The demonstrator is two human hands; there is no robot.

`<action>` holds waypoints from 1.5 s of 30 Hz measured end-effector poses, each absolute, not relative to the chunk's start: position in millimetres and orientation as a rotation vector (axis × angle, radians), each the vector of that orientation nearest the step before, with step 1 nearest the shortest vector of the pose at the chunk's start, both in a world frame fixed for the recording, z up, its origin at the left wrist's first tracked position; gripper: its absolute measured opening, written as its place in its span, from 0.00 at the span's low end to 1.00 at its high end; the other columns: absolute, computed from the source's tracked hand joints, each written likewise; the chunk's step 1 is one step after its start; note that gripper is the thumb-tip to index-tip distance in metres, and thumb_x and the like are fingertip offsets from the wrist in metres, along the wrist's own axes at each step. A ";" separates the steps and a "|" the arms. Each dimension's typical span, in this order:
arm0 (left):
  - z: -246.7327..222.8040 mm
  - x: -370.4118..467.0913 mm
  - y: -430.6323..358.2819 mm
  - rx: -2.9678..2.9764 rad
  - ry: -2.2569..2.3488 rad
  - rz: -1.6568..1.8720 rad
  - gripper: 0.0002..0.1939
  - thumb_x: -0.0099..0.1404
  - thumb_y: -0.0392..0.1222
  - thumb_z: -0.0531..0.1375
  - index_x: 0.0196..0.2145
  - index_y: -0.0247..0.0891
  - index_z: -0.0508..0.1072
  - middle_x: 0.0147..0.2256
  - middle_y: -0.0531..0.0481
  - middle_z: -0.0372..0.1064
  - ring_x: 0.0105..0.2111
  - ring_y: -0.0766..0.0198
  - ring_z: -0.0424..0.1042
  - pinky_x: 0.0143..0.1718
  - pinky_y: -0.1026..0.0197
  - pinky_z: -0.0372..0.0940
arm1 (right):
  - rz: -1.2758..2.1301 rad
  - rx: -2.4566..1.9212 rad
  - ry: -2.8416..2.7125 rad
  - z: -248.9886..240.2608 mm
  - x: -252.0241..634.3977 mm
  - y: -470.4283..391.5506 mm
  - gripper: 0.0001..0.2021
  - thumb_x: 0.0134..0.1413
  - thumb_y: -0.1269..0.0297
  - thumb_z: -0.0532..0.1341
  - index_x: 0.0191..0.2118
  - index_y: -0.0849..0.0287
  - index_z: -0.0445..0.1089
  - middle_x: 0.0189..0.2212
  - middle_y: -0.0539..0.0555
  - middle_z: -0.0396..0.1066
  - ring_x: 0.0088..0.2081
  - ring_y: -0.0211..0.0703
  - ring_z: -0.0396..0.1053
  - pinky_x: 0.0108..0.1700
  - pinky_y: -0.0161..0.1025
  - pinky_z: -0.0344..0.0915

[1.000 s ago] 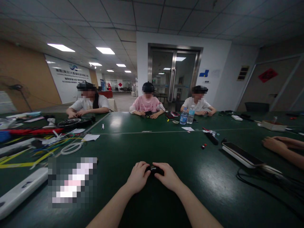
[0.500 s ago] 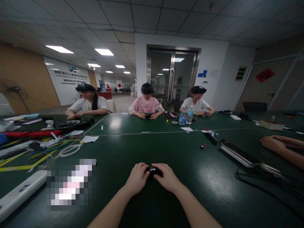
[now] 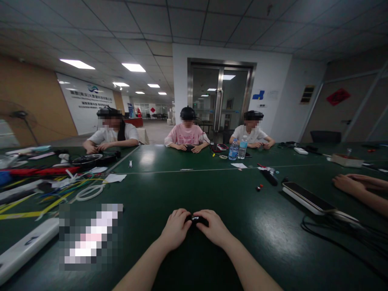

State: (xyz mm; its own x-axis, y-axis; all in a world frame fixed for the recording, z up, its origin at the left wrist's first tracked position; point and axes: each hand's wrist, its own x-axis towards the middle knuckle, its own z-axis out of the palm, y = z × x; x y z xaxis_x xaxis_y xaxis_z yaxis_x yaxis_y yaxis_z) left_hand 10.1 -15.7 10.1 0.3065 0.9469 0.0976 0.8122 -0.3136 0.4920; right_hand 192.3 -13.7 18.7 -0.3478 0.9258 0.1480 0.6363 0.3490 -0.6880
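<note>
Between my two hands, low over the green table (image 3: 151,194), is a small black object (image 3: 199,219) with a shiny, silvery spot near its middle. What kind of thing it is I cannot make out. My left hand (image 3: 176,227) curls its fingers and thumb round the left end. At the right end, my right hand (image 3: 212,226) grips it the same way, thumb towards me and fingers over the top. The fingers hide most of the object. Both forearms reach in from the bottom edge.
A white power strip (image 3: 28,248) and a blurred-out patch (image 3: 91,236) lie to the left, with tangled cables (image 3: 89,192) beyond. On the right are a phone (image 3: 309,196) and black cords. Two water bottles (image 3: 233,150) stand farther off. Co-workers sit opposite; another's hands (image 3: 348,186) rest at right.
</note>
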 end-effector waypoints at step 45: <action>7.3 4.7 -17.2 2.066 1.422 0.657 0.21 0.63 0.49 0.50 0.52 0.41 0.61 0.50 0.47 0.63 0.52 0.57 0.60 0.52 0.55 0.55 | 0.810 -1.320 -1.972 22.2 189.8 -17.5 0.11 0.52 0.63 0.56 0.43 0.51 0.68 0.43 0.50 0.67 0.47 0.42 0.64 0.50 0.40 0.60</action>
